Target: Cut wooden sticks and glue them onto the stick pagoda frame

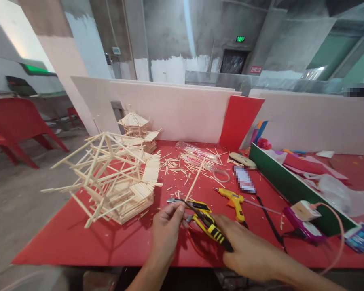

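My left hand (167,228) is closed in a pinch on the lower end of a thin wooden stick (195,178), which slants up and away over the table. My right hand (241,244) grips pliers (216,233) with yellow and black handles, their dark jaws at the stick's lower end beside my left fingertips. Whether the jaws touch the stick, I cannot tell. Just behind the pliers lies a yellow and black utility knife (200,206), partly covered. Under them shows a red curved handle (200,245). To the left stands an open wooden stick frame (109,178) of a pavilion model.
Behind the frame is a smaller roofed stick model (135,123). Cut sticks (172,165) litter the red table (63,242). A yellow glue gun (235,202), a phone (244,179), a clear tape ring (221,176) and a green board (291,186) lie to the right. A power strip (303,226) has cables.
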The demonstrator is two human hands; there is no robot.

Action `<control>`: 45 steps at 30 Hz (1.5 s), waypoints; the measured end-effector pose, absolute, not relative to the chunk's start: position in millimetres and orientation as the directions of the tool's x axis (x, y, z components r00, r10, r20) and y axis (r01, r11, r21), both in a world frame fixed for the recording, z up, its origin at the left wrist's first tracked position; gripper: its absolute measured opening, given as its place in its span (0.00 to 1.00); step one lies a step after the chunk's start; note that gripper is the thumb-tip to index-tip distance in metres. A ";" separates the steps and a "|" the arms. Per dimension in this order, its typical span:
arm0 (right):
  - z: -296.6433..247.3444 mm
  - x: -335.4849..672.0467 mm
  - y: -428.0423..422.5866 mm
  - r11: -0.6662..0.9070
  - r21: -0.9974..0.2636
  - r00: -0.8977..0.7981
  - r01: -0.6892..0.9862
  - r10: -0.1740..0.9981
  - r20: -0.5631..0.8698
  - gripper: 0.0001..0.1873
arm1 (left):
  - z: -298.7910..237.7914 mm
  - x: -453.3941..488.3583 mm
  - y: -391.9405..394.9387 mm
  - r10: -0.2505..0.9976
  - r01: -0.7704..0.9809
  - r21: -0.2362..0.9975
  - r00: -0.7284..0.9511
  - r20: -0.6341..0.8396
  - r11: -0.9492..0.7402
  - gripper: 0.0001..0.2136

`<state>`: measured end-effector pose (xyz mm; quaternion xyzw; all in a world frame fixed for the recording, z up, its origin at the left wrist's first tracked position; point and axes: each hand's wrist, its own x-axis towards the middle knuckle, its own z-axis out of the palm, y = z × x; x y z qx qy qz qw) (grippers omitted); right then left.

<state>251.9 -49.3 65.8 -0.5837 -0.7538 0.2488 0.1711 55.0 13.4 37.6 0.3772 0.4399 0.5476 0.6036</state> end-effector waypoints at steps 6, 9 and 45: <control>60.1 246.7 -43.1 0.104 -0.519 -0.216 0.848 0.963 -0.159 0.38 | 36.2 51.0 9.6 0.998 -0.175 0.984 0.059 -0.010 0.020 0.11; 63.2 246.4 -42.0 0.076 -0.517 -0.210 0.853 0.956 -0.205 0.40 | 35.8 50.8 10.4 0.998 -0.145 0.989 0.062 0.013 -0.004 0.11; 49.7 259.6 -23.1 0.173 -0.738 -0.368 0.653 0.924 -0.109 0.38 | 46.4 42.8 30.6 0.885 -0.164 0.951 0.434 -0.168 0.261 0.18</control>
